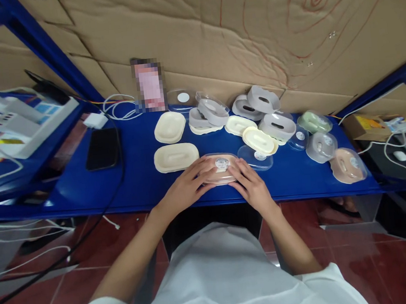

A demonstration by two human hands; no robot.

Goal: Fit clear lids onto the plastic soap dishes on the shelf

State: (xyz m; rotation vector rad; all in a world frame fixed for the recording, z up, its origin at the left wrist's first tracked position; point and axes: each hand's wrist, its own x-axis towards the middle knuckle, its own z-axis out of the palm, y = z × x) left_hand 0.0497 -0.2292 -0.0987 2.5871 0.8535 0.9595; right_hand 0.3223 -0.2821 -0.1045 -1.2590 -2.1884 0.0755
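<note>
Well, from where I stand, both of the person's hands are on a peach-coloured box (223, 175), which sits at the near edge of a blue table (142, 190), right in front of the person's white shirt (219, 276). The left hand (190, 182) is curved around the box's left end and the right hand (253, 185) around its right end, so the box is held between them, fingers over the top and thumbs low along the near side. Between the fingertips a round label (222, 163) shows on the box's clear top. I can't tell how firmly they press.

Just left of the box lies a cream tray (176, 157), with a second cream piece (170, 127) beyond that one. A loose clear lid (262, 163) lies just to the box's right, partly behind the right fingers; I can't tell whether they touch it. Past the box, toward the cardboard wall (183, 33), grey shells (277, 127) are piled up, and a pale yellow insert (260, 141) lies in front of them. Well to the box's right stand a covered green container (315, 122), a covered grey container (320, 148) and another peach container (346, 168). Well to its left are a black phone (102, 149) and a white charger (95, 120).
</note>
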